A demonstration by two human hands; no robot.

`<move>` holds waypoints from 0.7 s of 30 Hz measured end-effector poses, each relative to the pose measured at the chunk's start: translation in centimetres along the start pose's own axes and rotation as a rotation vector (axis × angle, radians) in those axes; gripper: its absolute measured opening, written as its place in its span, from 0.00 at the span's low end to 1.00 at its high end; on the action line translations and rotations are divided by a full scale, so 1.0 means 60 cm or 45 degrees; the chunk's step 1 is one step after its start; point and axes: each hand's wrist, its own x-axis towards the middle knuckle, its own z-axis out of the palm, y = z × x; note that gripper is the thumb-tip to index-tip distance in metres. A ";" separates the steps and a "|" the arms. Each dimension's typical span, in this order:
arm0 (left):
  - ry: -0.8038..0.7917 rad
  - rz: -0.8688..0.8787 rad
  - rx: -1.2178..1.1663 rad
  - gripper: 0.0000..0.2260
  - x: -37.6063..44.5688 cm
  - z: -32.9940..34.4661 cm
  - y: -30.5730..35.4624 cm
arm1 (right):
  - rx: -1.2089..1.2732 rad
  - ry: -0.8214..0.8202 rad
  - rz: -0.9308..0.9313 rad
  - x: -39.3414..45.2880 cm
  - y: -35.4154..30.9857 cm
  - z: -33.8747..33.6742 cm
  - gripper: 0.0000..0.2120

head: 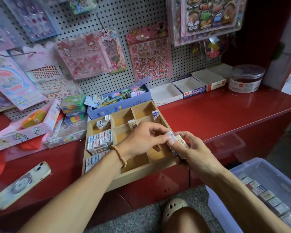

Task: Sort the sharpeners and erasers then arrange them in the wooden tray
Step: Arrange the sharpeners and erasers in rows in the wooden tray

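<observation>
Head view puts the erasers (179,143) in your hands, just above the right-hand side of the wooden tray (142,172). Your right hand (191,149) is curled around a small stack of them, one with a cream sleeve printed with the word ERASER. Your left hand (144,137) pinches the end of a pale blue-and-white one at the top of that stack with thumb and fingertips. A beaded bracelet (119,155) sits on your left wrist.

Below your hands, the tray rests on the red counter (217,111), its near edge overhanging the front. Its left column of compartments holds rows of small boxed sharpeners (100,142). One boxed eraser (131,126) stands upright in a middle compartment, and another boxed eraser (155,116) stands in the far-right compartment. The remaining cells show bare wood.

Behind the tray lies a lilac box (124,101) full of small mixed items, and to its right sit open white cartons (188,86) and a clear round tub (246,78). To the left you have a phone (23,184) lying face down near the counter edge and a pink display box (23,128). Sticker sheets (149,52) hang on the pegboard (124,14) beyond. At lower right a clear plastic bin (225,216) holds more boxed pieces in a row.
</observation>
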 end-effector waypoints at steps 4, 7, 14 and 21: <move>0.144 -0.051 -0.118 0.03 0.011 -0.016 0.009 | 0.426 0.135 0.259 0.015 0.004 0.001 0.13; 0.321 -0.075 0.132 0.03 0.040 -0.040 0.002 | 0.648 0.129 0.296 0.024 0.002 -0.016 0.11; 0.502 -0.084 0.741 0.06 0.124 -0.059 -0.022 | 0.400 0.169 0.119 0.032 0.013 -0.036 0.13; 0.564 -0.112 0.860 0.07 0.183 -0.044 -0.053 | 0.275 0.201 0.085 0.040 0.023 -0.054 0.09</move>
